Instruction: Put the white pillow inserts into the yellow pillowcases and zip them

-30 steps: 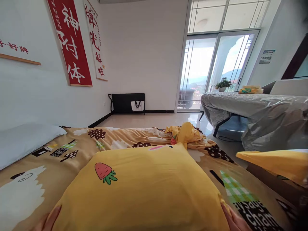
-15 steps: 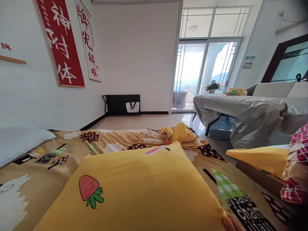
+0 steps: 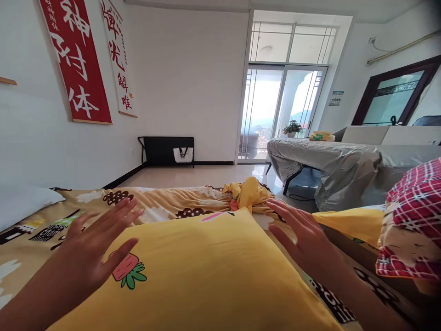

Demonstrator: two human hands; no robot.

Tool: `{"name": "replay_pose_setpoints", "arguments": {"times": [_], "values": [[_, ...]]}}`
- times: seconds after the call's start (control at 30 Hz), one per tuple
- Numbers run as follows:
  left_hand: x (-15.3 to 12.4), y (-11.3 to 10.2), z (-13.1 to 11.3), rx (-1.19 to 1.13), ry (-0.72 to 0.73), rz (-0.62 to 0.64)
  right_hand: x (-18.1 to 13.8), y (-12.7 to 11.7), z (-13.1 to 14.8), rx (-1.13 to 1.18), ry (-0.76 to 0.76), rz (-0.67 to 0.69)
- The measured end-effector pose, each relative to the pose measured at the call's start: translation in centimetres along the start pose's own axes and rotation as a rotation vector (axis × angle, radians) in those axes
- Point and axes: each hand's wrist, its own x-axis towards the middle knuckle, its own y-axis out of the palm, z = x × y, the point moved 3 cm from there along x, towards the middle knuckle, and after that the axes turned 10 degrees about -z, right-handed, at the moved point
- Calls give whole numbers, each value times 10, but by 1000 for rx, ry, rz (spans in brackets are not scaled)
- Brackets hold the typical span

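A plump yellow pillow with a printed strawberry lies in front of me on the patterned bed sheet. Over its left side is my left hand, fingers stretched and apart, partly covering the strawberry print. My right hand is at the pillow's right edge, its fingers extended and the thumb spread from them. Neither hand holds anything. Beyond the pillow's far corner, a crumpled yellow cloth rests on the sheet.
At the left edge is a white pillow. A red plaid cushion and another yellow pillow are at the right. Farther off stand a plastic-covered table and a black folded panel with a white bag.
Both hands have come up into view above the pillow's sides; before, only some fingers showed at its lower right corner. The camera view has shifted slightly right.
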Motion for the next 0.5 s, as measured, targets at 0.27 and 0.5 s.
{"name": "replay_pose_setpoints", "arguments": {"times": [0.27,0.5], "values": [[-20,163,-6,-28,-201,398,-22,156,25,105,303,573],[-77,203,7,-125,-316,633,-72,191,5,180,429,580]]}}
